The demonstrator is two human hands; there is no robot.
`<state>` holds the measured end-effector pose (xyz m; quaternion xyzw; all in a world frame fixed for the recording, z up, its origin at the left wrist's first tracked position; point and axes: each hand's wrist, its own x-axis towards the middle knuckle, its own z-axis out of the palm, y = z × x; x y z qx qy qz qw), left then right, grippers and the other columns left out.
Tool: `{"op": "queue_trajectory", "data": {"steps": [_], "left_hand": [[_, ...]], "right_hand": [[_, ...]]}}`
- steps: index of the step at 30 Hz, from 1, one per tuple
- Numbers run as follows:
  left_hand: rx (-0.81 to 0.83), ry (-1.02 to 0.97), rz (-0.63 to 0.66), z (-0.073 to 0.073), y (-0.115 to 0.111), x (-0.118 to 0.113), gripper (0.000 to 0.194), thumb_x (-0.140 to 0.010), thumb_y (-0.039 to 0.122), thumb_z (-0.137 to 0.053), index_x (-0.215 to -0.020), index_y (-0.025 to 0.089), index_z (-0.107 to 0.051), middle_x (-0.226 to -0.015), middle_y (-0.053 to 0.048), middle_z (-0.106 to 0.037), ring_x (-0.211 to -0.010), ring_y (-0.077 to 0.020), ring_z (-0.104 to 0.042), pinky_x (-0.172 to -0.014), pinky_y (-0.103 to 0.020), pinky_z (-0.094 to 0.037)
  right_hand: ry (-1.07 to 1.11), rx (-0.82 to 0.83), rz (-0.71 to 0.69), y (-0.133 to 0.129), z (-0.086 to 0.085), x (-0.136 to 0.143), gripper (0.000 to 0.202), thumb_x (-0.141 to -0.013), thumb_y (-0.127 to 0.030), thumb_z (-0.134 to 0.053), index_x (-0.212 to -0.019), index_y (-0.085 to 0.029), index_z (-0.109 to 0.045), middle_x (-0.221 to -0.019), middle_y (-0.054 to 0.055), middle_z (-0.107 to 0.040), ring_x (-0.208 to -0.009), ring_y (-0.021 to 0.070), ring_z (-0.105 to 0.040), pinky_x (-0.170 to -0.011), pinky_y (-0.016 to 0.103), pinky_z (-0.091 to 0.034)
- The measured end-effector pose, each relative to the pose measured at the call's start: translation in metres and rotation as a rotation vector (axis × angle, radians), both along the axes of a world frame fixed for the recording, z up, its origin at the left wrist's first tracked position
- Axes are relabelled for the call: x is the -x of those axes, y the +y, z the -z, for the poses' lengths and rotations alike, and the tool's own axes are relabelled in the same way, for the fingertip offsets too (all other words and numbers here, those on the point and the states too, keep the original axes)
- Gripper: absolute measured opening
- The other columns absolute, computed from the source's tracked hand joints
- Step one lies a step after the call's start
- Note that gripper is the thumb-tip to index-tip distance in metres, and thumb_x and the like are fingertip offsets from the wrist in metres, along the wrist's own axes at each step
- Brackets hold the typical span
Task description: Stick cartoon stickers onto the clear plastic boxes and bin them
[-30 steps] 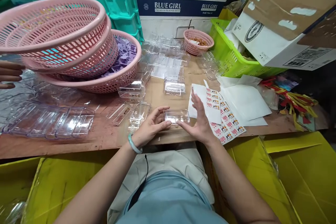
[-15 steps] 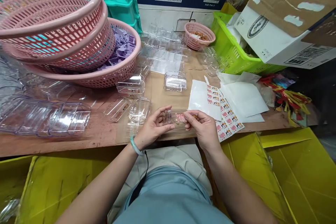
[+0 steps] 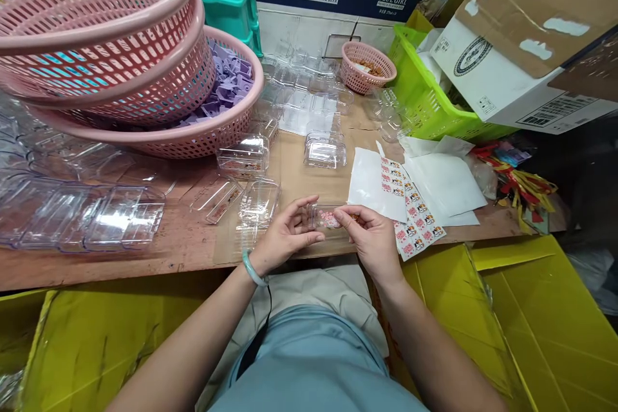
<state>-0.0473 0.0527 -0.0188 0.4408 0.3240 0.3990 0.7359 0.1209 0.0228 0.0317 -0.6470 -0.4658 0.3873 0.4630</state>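
A small clear plastic piece with a red-printed sticker (image 3: 326, 217) is between my two hands near the table's front edge. My left hand (image 3: 290, 232), below a pale green bangle, curves round the piece's left end with thumb and fingers on either side. Thumb and fingers of my right hand (image 3: 367, 232) pinch its right end, the thumb lying over the sticker. Sticker sheets printed with cats (image 3: 419, 222) lie just right of my right hand. Clear plastic cases (image 3: 259, 201) rest left of my left hand, and another clear case (image 3: 325, 150) sits beyond the hands.
Pink baskets (image 3: 193, 138) are stacked at the left, the lowest with purple parts (image 3: 229, 80). Clear trays (image 3: 82, 215) lie at the front left. Further back are a small pink basket (image 3: 364, 82), a green crate (image 3: 429, 100) and cartons (image 3: 502, 71). White backing papers (image 3: 447, 183) lie right.
My right thumb has shifted slightly left over the sticker, covering more of it. The view has moved a little; both hands stay around the clear piece.
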Motion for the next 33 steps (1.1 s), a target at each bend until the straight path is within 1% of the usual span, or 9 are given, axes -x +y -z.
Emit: {"op": "queue_trajectory", "data": {"steps": [2, 5, 11, 19, 25, 29, 33], "left_hand": [[0.009, 0.0, -0.004, 0.0, 0.0, 0.0, 0.067, -0.065, 0.021, -0.081, -0.126, 0.028, -0.055, -0.144, -0.007, -0.046, -0.115, -0.0217, -0.056, -0.096, -0.037, -0.052], [0.019, -0.001, 0.002, 0.0, 0.001, 0.0, 0.068, -0.064, 0.021, -0.082, -0.126, 0.028, -0.055, -0.142, -0.007, -0.049, -0.115, -0.0212, -0.056, -0.096, -0.036, -0.052], [0.01, -0.02, 0.011, 0.001, 0.002, 0.001, 0.067, -0.066, 0.02, -0.08, -0.128, 0.028, -0.054, -0.141, -0.007, -0.049, -0.117, -0.0215, -0.055, -0.098, -0.036, -0.051], [0.006, -0.013, 0.01, 0.002, 0.001, 0.0, 0.069, -0.066, 0.022, -0.081, -0.129, 0.027, -0.053, -0.134, -0.008, -0.055, -0.118, -0.023, -0.055, -0.099, -0.038, -0.051], [0.012, -0.02, 0.008, 0.0, 0.002, 0.001, 0.067, -0.067, 0.022, -0.08, -0.128, 0.024, -0.053, -0.129, -0.009, -0.057, -0.116, -0.0223, -0.056, -0.098, -0.037, -0.051], [0.009, 0.047, -0.064, -0.006, 0.001, -0.005, 0.05, -0.073, 0.031, -0.076, -0.119, 0.021, -0.057, -0.123, -0.008, -0.06, -0.106, -0.02, -0.061, -0.093, -0.036, -0.052], [0.011, 0.154, -0.168, -0.013, -0.001, -0.014, 0.043, -0.075, 0.037, -0.072, -0.11, 0.019, -0.056, -0.105, -0.006, -0.064, -0.091, -0.0163, -0.063, -0.083, -0.031, -0.053]], "right_hand": [[0.001, -0.014, -0.014, 0.0, 0.0, 0.0, 0.023, -0.077, -0.041, -0.07, -0.082, -0.019, -0.074, -0.07, 0.001, -0.07, -0.06, 0.0131, -0.058, -0.059, 0.025, -0.048], [0.015, -0.019, -0.031, 0.001, 0.001, 0.001, 0.021, -0.078, -0.039, -0.07, -0.083, -0.019, -0.074, -0.074, 0.002, -0.072, -0.067, 0.0152, -0.063, -0.067, 0.027, -0.05], [0.014, -0.011, -0.023, 0.001, -0.001, 0.002, 0.02, -0.078, -0.038, -0.07, -0.082, -0.019, -0.074, -0.075, 0.002, -0.072, -0.068, 0.0159, -0.064, -0.067, 0.028, -0.051], [0.006, -0.01, -0.03, 0.001, -0.002, 0.002, 0.02, -0.078, -0.038, -0.07, -0.081, -0.019, -0.074, -0.075, 0.002, -0.072, -0.068, 0.0156, -0.063, -0.067, 0.028, -0.051], [-0.044, -0.028, -0.017, 0.001, 0.002, 0.001, 0.019, -0.078, -0.037, -0.07, -0.081, -0.019, -0.075, -0.08, 0.002, -0.074, -0.069, 0.0157, -0.063, -0.067, 0.027, -0.05], [-0.104, -0.052, -0.03, 0.0, 0.005, 0.002, 0.019, -0.08, -0.037, -0.069, -0.083, -0.02, -0.075, -0.081, 0.002, -0.074, -0.069, 0.0156, -0.063, -0.065, 0.027, -0.049], [-0.252, -0.123, -0.061, -0.001, 0.004, 0.005, 0.017, -0.084, -0.036, -0.065, -0.084, -0.021, -0.074, -0.079, 0.002, -0.073, -0.066, 0.0155, -0.064, -0.065, 0.027, -0.05]]}}
